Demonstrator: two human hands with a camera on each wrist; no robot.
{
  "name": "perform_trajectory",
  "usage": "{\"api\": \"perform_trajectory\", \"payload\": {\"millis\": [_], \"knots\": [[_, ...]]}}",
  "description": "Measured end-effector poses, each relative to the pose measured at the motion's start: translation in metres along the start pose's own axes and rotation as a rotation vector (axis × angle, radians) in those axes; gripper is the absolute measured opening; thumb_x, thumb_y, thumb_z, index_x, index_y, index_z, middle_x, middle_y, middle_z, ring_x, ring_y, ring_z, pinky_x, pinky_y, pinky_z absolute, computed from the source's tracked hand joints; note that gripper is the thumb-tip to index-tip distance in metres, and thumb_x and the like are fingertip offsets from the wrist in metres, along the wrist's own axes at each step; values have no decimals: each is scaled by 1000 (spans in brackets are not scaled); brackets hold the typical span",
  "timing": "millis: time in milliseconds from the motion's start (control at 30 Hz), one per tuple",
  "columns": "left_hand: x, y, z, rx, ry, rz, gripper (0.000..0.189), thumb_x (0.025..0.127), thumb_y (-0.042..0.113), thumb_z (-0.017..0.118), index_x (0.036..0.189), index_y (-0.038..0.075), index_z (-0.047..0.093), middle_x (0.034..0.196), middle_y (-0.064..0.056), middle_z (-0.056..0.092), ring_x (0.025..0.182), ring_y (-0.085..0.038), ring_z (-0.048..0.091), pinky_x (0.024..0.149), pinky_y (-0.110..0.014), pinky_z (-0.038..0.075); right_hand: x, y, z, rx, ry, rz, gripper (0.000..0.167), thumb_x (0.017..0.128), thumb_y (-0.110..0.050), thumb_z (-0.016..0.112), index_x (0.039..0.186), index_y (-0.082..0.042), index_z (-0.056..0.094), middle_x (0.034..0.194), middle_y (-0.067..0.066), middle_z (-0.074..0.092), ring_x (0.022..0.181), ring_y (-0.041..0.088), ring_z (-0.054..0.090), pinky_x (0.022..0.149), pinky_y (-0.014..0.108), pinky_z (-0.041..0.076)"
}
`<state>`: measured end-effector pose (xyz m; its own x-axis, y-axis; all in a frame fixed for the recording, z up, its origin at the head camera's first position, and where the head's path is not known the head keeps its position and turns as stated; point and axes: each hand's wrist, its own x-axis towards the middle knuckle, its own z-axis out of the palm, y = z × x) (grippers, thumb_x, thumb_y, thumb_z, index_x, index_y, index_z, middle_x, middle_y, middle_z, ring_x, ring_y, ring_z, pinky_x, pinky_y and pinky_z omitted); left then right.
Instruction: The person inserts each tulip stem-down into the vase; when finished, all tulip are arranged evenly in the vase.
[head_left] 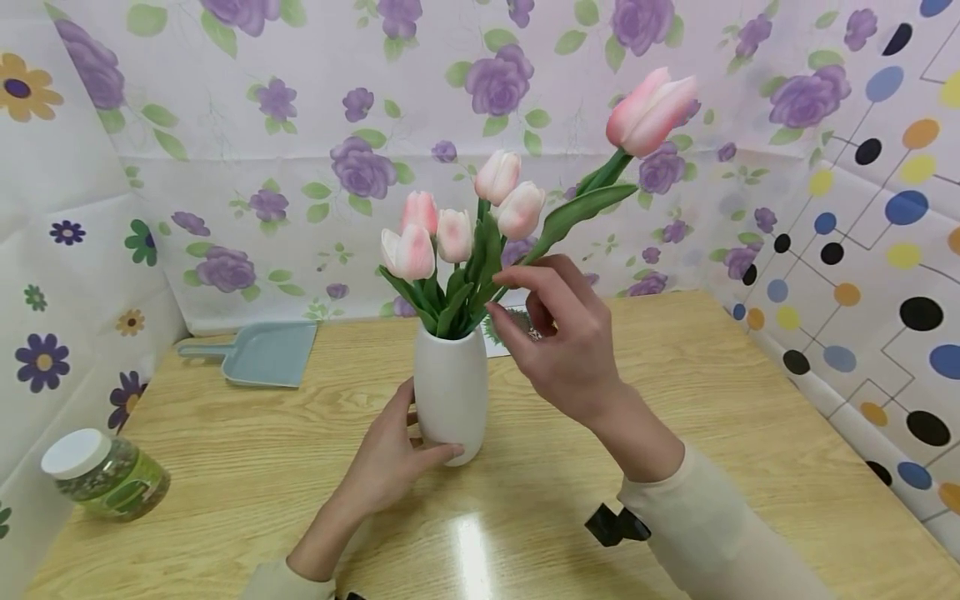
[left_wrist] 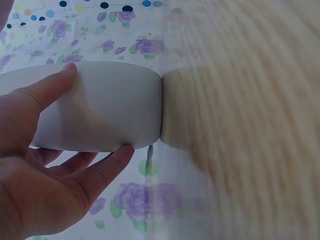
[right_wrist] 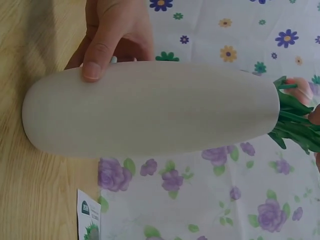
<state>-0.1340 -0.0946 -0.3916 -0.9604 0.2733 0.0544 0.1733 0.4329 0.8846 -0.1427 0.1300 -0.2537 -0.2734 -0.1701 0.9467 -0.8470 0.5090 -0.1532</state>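
Observation:
A tall white vase (head_left: 450,392) stands upright on the wooden table, holding several pale pink tulips (head_left: 454,236) with green leaves. My left hand (head_left: 382,458) grips its lower part from the left; in the left wrist view the thumb lies on one side of the vase (left_wrist: 110,110) and the fingers on the other. Just above the rim, my right hand (head_left: 562,342) pinches the stem of a larger pink tulip (head_left: 651,115) between thumb and index finger. That tulip leans out to the upper right, its long leaf (head_left: 581,215) spreading above the hand. Its lower stem is hidden among the other leaves.
At the back left of the table lies a blue-grey dustpan (head_left: 273,352). A jar with a white lid (head_left: 108,475) sits near the left edge. Behind the vase, a small printed card (head_left: 498,343) shows partly. Flower-patterned sheets (head_left: 300,208) wall the back and left.

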Motion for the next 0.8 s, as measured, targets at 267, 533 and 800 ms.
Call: {"api": "perform_trajectory", "payload": {"millis": [267, 533, 800], "knots": [[0, 0, 0, -20, -2, -11, 102, 82, 24, 93, 163, 13, 32, 155, -11, 50, 133, -38, 62, 100, -46, 63, -5, -3, 7, -26, -114, -20, 26, 87, 3, 82, 108, -1, 68, 97, 14, 61, 57, 17, 41, 52, 25, 38], [0, -1, 0, -20, -7, -7, 102, 83, 23, 93, 163, 14, 31, 155, -10, 50, 134, -37, 61, 99, -44, 63, -9, -4, 8, -14, -264, -22, 18, 89, 3, 79, 101, -4, 68, 102, 13, 66, 70, 18, 56, 60, 28, 54], [0, -1, 0, -20, 1, 2, 101, 82, 22, 93, 162, 14, 32, 154, -11, 51, 133, -37, 61, 99, -43, 63, -14, -4, 5, -16, -337, 1, 13, 89, -5, 81, 94, -6, 69, 105, 13, 67, 89, 22, 66, 73, 33, 63]]}}
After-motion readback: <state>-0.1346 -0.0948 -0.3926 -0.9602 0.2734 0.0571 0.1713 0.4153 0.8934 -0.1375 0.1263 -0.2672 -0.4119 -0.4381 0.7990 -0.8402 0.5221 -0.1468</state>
